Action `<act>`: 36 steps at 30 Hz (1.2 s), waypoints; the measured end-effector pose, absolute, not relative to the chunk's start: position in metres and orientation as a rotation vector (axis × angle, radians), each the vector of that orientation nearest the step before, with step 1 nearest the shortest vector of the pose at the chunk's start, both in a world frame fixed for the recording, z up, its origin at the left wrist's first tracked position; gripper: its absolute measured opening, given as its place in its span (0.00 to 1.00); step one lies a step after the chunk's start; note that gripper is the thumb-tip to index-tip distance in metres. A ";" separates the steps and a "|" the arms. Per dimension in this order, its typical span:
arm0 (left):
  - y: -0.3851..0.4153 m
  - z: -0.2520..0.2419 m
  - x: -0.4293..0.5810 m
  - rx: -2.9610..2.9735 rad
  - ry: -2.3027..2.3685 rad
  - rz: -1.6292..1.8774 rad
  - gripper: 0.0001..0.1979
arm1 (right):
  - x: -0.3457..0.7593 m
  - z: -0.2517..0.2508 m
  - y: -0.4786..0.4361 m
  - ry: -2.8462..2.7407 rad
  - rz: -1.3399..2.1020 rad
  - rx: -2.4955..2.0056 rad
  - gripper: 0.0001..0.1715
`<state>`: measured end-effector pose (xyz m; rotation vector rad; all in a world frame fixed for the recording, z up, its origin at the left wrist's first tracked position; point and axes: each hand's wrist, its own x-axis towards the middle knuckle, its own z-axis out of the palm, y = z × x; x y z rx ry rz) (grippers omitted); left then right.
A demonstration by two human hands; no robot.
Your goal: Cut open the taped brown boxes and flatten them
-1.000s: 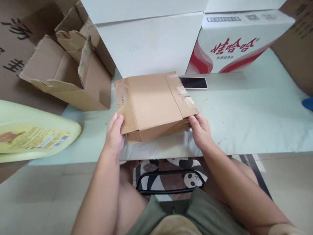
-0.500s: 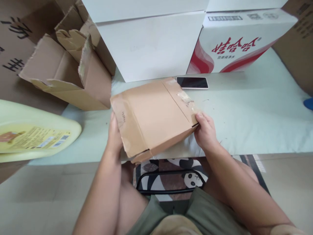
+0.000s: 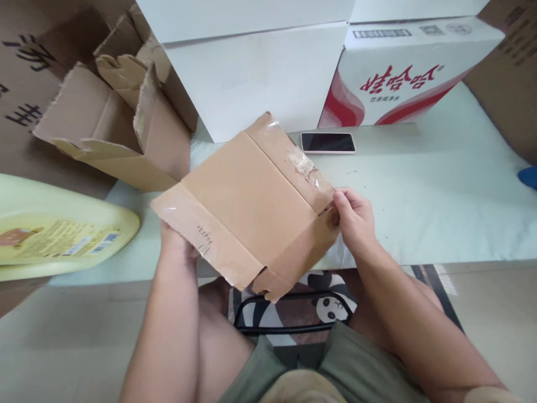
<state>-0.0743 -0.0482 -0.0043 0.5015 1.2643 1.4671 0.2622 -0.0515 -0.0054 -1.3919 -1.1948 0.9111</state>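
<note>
A brown cardboard box [image 3: 251, 196], opened out with creased flaps and bits of clear tape, is held tilted above the front edge of the table. My right hand [image 3: 354, 218] pinches its right corner, thumb on top. At the left, my left hand [image 3: 176, 240] supports the box from beneath the flap, and its fingers are mostly hidden under the cardboard. Small printed marks show on the left flap, and torn tape and paper cling to the far right flap. Just beyond the box lies a phone [image 3: 328, 143] with a dark screen.
Open brown cartons [image 3: 159, 151] stand at the left behind a yellow plastic bottle [image 3: 62, 229]. A large white box [image 3: 260, 84] and a red-and-white carton [image 3: 403, 78] line the back of the pale green tabletop [image 3: 419, 207]. A blue object [image 3: 527, 177] sits at the far right.
The cardboard has turned and its flaps have spread wider, with the near flap now facing up. My left hand has moved left and slightly down; my right hand keeps the right corner.
</note>
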 end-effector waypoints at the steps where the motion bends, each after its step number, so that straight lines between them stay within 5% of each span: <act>1: -0.049 0.000 -0.068 0.502 1.231 1.586 0.17 | 0.264 -0.004 -0.051 -1.224 0.863 -1.409 0.27; 7: -0.047 0.023 -0.045 0.425 1.112 1.830 0.14 | 0.275 -0.013 -0.040 -1.115 0.724 -1.408 0.23; 15: -0.043 0.023 -0.047 0.484 1.059 1.889 0.16 | 0.261 -0.013 -0.048 -0.935 1.580 -1.238 0.28; 22: -0.057 0.031 -0.045 0.623 0.856 1.770 0.20 | 0.256 -0.016 -0.046 -0.949 1.442 -1.237 0.32; 27: -0.053 0.028 -0.047 0.587 1.030 1.833 0.09 | 0.254 -0.015 -0.051 -1.134 1.440 -1.214 0.39; 36: -0.045 0.022 -0.059 0.448 1.129 1.700 0.05 | 0.247 -0.011 -0.064 -1.253 1.533 -1.168 0.36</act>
